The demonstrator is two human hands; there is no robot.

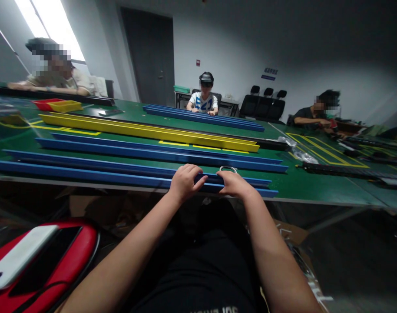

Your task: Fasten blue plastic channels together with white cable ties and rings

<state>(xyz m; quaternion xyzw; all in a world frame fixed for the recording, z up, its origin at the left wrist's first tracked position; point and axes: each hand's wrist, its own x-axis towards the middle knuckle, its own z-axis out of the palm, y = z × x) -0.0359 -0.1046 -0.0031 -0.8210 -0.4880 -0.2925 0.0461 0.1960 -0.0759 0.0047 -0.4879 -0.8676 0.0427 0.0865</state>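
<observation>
A long blue channel lies along the near edge of the green table, with a dark strip visible inside it. My left hand is closed over this channel, its fingers bent inside and its thumb pointing right. Just to the right, my right hand grips the same channel, with thumb and fingers curled at its walls. Beyond its knuckles shows a thin white loop. The undersides of my fingers are hidden. Another blue channel rests parallel, farther back.
A yellow channel and more blue channels lie across the green table. Red and yellow trays stand at left. Three other people sit around the table. A red stool bearing a phone is beside me.
</observation>
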